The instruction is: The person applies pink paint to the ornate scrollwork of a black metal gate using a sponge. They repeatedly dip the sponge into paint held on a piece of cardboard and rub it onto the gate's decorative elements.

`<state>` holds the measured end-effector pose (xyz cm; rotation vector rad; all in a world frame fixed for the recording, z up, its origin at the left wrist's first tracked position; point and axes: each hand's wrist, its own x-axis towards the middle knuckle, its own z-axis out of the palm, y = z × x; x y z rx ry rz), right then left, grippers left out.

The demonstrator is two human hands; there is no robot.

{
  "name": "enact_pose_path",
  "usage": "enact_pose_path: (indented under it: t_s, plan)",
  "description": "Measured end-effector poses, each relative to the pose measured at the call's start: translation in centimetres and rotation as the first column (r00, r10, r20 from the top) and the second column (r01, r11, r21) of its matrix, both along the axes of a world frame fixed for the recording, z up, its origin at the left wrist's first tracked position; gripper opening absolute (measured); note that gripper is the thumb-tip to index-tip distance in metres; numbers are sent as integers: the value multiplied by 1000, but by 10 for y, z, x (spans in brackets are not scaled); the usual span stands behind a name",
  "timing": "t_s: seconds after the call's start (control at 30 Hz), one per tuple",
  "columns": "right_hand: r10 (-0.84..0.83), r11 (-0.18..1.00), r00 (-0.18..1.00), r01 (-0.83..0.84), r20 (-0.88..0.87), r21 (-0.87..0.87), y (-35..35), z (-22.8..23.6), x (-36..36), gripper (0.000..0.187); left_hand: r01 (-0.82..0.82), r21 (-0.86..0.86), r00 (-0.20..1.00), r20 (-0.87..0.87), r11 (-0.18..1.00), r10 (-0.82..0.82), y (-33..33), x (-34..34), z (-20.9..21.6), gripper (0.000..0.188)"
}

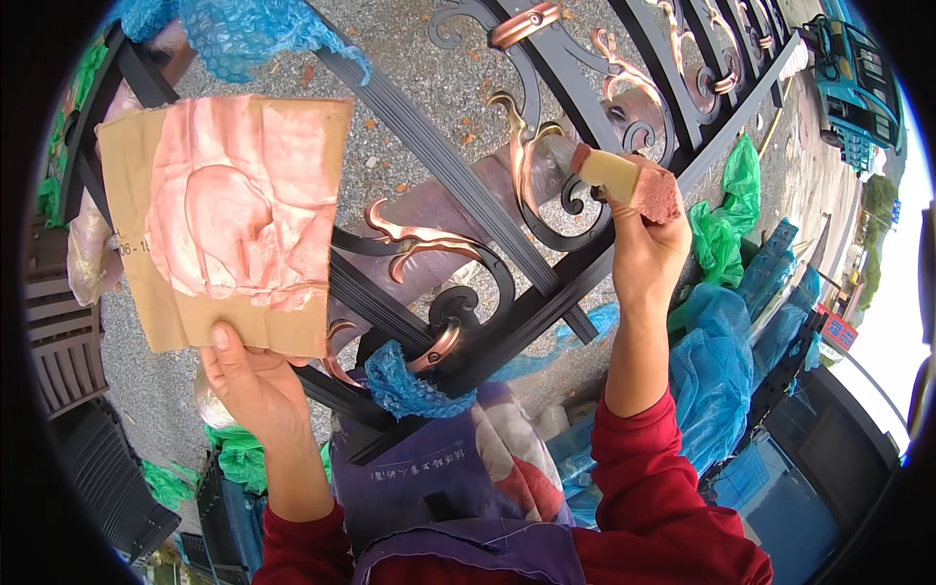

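My left hand (255, 380) grips the lower edge of a piece of brown cardboard (125, 234), thumb on top. Wet, pinkish copper paint (229, 210) is smeared thickly over the cardboard's face. Between the fingers of my right hand (648, 249) is a pale yellow sponge (611, 177), its ends stained copper. Its far left end is close to a copper-coloured leaf scroll (526, 161) on a black metal railing (429, 156); I cannot tell whether they touch. Further copper-coloured leaves (429, 239) and black curls decorate the bars, which slant across in front of me.
Blue bubble wrap (414, 385) covers the railing's near corner, with more (239, 34) at the far left. Plastic-wrapped rolls (458, 210) lie beneath the bars on gravelly ground. Green plastic (726, 214) and blue netting (717, 341) lie at right. A teal vehicle (856, 88) stands far right.
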<state>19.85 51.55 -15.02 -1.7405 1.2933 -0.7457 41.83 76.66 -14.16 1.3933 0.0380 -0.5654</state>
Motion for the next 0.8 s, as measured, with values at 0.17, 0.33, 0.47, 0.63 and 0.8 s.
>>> enact_pose_path:
  t_s: [0.17, 0.33, 0.47, 0.63, 0.8]
  plan:
    - [-137, 987, 986, 128, 93, 97, 36, 31, 7, 25, 243, 1, 968, -68, 970, -243, -41, -20, 4, 28]
    - [-71, 992, 984, 52, 161, 114, 70, 44, 23, 28, 476, 6, 879, -34, 880, -475, -67, -34, 0, 27]
    - [150, 986, 987, -146, 50, -78, 71, 42, 38, 29, 525, 98, 849, 4, 845, -528, -72, -39, -1, 25]
    - [66, 994, 998, -67, -15, -90, 77, 37, 56, 39, 541, 84, 841, -23, 837, -541, -69, -38, -3, 22]
    - [200, 975, 973, -209, -113, -76, 80, 38, 58, 36, 537, 119, 843, -40, 835, -536, -66, -32, -2, 20]
